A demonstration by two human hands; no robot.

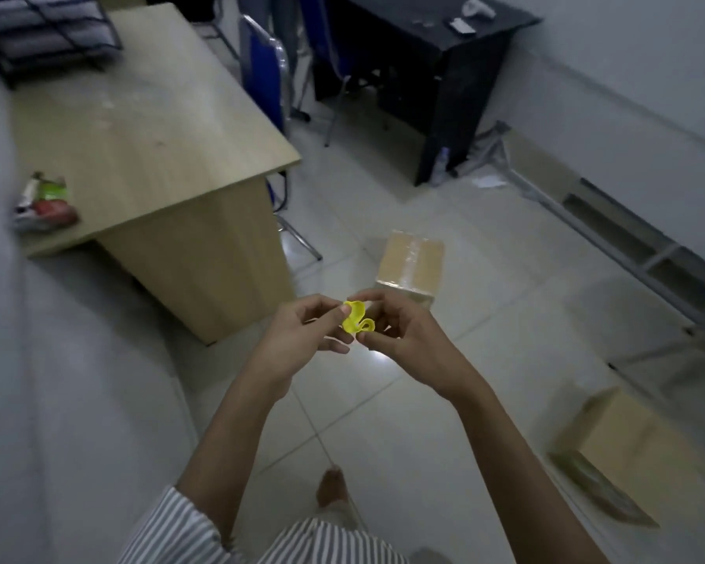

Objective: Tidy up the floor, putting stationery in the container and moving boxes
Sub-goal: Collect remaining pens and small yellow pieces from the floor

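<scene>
Left hand (302, 331): raised in front of the body; its fingers (322, 305) are curled and pinch the left end of the yellow strip (355, 317).
Right hand (403, 331): level with the left, at its 3 o'clock; thumb and forefinger are curled and pinch the strip's right side.
Yellow strip: a small, bright, curled piece held between both hands above the floor (485, 352), touching nothing else; what kind of stationery it is cannot be told.
Near box (410, 264): brown cardboard, taped along the top, standing on the floor at 12 o'clock of the hands; its lower edge is hidden by the right fingers.
Second box (623, 445): cardboard, on the floor at 4 o'clock of the hands, well apart from the first.
Wooden surface (139, 128): a light desk at 10 o'clock; a black wire tray (45, 30) stands at its far end and some crumpled packets (43, 201) lie at its near left edge.
Blue chair (261, 71): just beside the wooden desk's right side, at 11 o'clock.
Black desk (424, 46): against the wall at 1 o'clock, with small pale things on top, too blurred to tell.
Metal frame (627, 246): lying along the wall at 2 to 3 o'clock.
Foot (332, 488): bare, on the tiles at 6 o'clock, above a striped sleeve (172, 527).
</scene>
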